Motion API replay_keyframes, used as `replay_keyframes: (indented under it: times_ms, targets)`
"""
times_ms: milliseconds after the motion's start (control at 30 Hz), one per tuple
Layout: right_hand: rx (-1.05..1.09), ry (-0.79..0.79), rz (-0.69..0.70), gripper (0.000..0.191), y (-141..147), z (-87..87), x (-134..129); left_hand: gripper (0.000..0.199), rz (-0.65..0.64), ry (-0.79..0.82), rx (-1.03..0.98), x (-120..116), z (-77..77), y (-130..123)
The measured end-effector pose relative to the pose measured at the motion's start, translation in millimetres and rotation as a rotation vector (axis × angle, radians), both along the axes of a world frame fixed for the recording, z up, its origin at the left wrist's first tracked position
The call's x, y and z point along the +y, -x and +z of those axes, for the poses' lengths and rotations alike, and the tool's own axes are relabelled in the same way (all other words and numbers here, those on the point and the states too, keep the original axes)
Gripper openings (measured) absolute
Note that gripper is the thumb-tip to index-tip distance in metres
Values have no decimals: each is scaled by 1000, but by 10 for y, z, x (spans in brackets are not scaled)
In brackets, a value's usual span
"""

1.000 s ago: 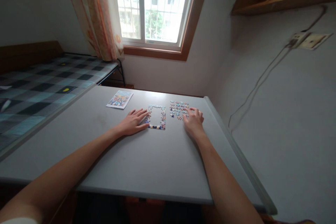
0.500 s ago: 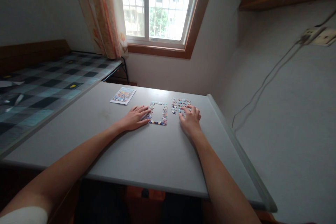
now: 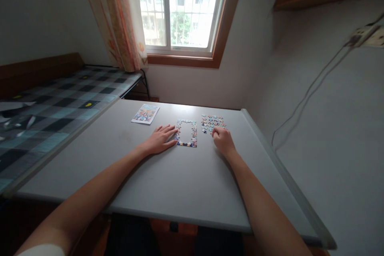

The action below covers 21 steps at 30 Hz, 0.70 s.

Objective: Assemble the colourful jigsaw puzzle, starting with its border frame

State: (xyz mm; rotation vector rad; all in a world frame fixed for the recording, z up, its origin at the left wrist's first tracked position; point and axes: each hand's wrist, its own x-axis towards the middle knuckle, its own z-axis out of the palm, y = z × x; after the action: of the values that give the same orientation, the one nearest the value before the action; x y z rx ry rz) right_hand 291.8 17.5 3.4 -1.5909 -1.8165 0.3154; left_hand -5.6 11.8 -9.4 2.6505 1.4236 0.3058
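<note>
A jigsaw puzzle border lies on the table, its pieces joined into a rectangular frame around a bare middle. My left hand rests flat with spread fingers, its fingertips touching the border's left side. To the right, several loose puzzle pieces are laid out in rough rows. My right hand sits at the near edge of these pieces with its fingers curled closed. Whatever may be between those fingers is hidden. Behind my left hand lies a picture card with a colourful print.
The grey table has a raised strip along its right side, near the wall. A bed with a checked cover adjoins its left side. Beyond are a window and a curtain. A cable hangs at right.
My right hand's fingers, spread over the loose pieces before, have curled in at their near edge. My left hand stays flat by the border. The whole view has shifted slightly.
</note>
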Motion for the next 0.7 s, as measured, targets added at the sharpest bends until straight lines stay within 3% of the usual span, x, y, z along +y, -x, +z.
replay_keyframes:
  times_ms: [167, 700]
  targets:
    - [11, 44, 71, 18, -13, -13, -86, 60, 12, -8, -3, -3, -2, -18]
    - [-158, 269, 37, 23, -107, 13, -156, 59, 36, -16, -22, 20, -60, 4]
